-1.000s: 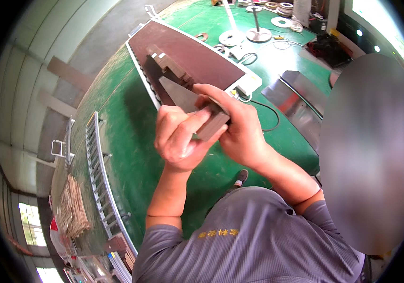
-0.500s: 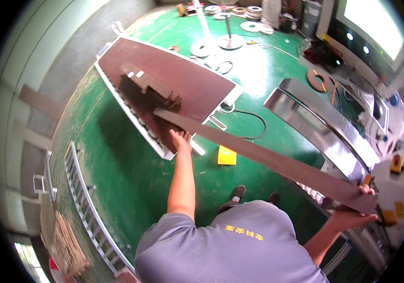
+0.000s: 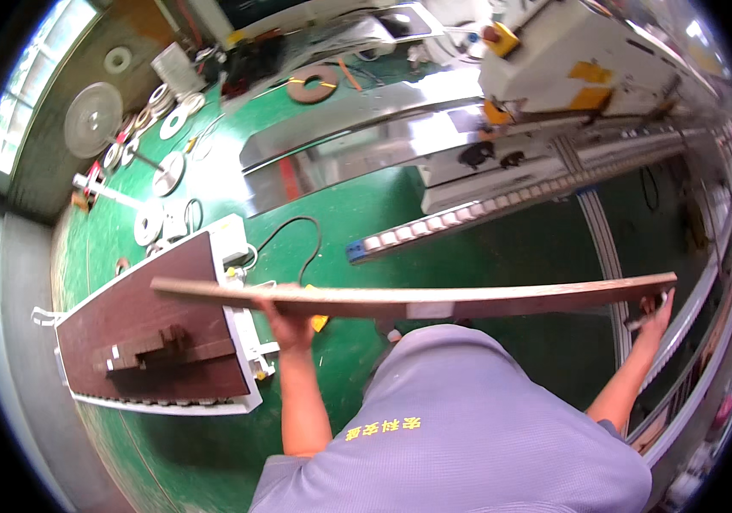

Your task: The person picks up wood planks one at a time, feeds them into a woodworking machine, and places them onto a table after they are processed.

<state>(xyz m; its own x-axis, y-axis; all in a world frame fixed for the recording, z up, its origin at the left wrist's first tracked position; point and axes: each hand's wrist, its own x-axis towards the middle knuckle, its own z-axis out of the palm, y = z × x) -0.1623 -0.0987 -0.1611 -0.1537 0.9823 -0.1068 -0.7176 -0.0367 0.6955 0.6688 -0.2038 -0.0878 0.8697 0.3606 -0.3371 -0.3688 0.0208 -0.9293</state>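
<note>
A long, narrow brown wooden board (image 3: 502, 301) stretches across in front of my body, on edge and nearly level, with a pale label (image 3: 430, 309) on its near face. My left hand (image 3: 291, 327) holds it from beneath, a little in from its left end; the fingers are partly hidden by the board and blurred. At the right end, my right hand (image 3: 658, 313) grips it. To the left stands a low table (image 3: 203, 274) with a dark red-brown top. Several short brown boards (image 3: 169, 349) are piled on it, two white labels among them.
Beyond the board runs a roller rail (image 3: 434, 224) with a blue end, beside a shiny metal cover (image 3: 340, 154). A white machine (image 3: 545, 68) carries a red button on a yellow box. Metal frame rails (image 3: 690, 316) lie at right. Rolls of edging (image 3: 313, 84) sit on the green floor.
I have turned to the right, so the table has shifted left in view. The board has swung from slanting to nearly level. My left hand, spread below the board before, now holds it.
</note>
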